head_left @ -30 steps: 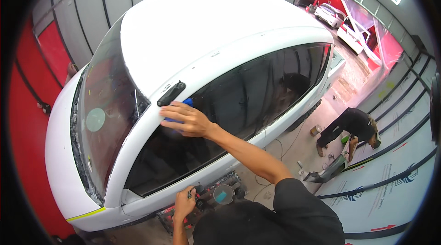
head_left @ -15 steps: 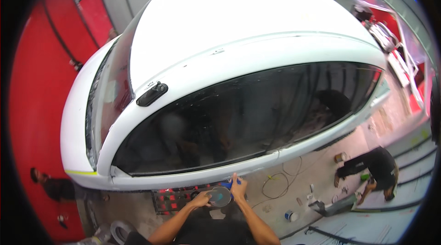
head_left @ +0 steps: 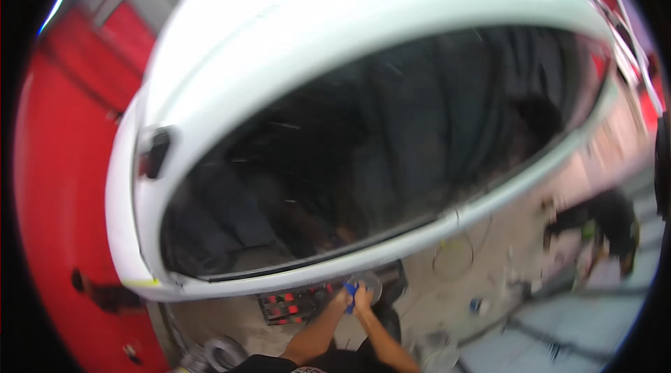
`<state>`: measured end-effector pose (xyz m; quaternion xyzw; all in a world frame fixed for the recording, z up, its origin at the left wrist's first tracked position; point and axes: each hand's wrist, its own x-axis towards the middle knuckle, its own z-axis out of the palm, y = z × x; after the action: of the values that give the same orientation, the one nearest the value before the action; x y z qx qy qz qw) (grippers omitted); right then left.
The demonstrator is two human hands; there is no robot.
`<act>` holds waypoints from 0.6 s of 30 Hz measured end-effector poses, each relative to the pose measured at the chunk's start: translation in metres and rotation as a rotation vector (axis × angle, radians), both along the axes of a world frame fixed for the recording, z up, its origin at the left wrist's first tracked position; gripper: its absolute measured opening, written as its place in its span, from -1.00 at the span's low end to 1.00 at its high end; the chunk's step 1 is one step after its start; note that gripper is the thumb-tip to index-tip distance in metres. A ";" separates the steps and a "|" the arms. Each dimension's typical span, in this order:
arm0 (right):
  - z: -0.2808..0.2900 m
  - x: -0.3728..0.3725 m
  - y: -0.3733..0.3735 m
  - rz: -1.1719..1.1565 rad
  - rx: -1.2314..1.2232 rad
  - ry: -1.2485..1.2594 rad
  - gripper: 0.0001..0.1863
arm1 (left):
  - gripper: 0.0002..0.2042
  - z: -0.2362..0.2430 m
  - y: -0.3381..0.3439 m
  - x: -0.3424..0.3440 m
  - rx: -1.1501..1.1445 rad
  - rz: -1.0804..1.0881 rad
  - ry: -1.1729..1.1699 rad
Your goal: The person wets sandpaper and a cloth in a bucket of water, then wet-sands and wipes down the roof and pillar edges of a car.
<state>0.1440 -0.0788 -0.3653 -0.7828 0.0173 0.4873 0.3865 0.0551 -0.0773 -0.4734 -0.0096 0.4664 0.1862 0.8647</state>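
Close to the person's chest, the left hand [head_left: 341, 298] and the right hand [head_left: 363, 297] meet, both pinching a small blue piece [head_left: 351, 297] between their fingertips; blur hides whether it is cloth, tape or a tool. Just beyond the pinch sits a round grey disc [head_left: 369, 285], and to its left a dark tray [head_left: 293, 304] with red and black parts. Above the hands runs the white sill of a car [head_left: 293, 93], its dark side window [head_left: 377, 156] unmarked as far as can be seen, with a black mirror mount [head_left: 156, 153] far up to the left. Judging from this, the hands are at the preparing stage, off the glass; any work on the window itself seems yet to be done. Further right, another person [head_left: 601, 223] crouches on the floor [head_left: 489, 282].
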 end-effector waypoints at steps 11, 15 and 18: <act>-0.169 -0.008 -0.050 -0.318 -0.028 0.548 -0.62 | -0.60 -0.004 0.014 0.006 0.714 -1.153 0.914; -0.234 -0.046 -0.081 -0.448 -0.138 0.629 -0.61 | -0.61 -0.068 -0.007 -0.023 0.747 -1.371 0.866; -0.289 -0.048 -0.066 -0.481 -0.330 0.161 -0.46 | -0.66 -0.136 0.002 -0.022 0.887 -1.425 0.851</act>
<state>0.0964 -0.1450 -0.6539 -0.7672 0.3116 0.4331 0.3559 0.0333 -0.0753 -0.6091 0.6772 0.5255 -0.2384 0.4566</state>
